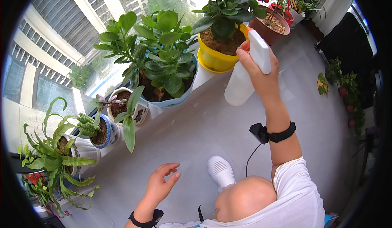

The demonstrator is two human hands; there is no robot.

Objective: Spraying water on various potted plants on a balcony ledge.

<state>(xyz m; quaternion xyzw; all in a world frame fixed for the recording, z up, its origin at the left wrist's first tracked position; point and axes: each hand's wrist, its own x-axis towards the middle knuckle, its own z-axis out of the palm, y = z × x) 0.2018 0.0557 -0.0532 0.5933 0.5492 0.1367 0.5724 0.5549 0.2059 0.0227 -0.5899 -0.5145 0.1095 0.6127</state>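
Observation:
My right hand [260,69] is closed around the neck of a white plastic spray bottle [240,84], its orange nozzle turned towards a leafy plant in a yellow pot [216,58] on the window ledge. My left hand [162,182] hangs over the grey floor with its fingers bent and apart, holding nothing. Left of the yellow pot stands a light blue pot [171,102] with a broad-leaved succulent [168,59]. Some of its leaves look wet.
Along the ledge are a white pot with a leaf pattern [141,113], a blue-and-white pot [113,130] and a ribbed white pot [88,151] with long drooping leaves. A brown pot [278,36] stands beyond the yellow one. A window [82,44] rises behind.

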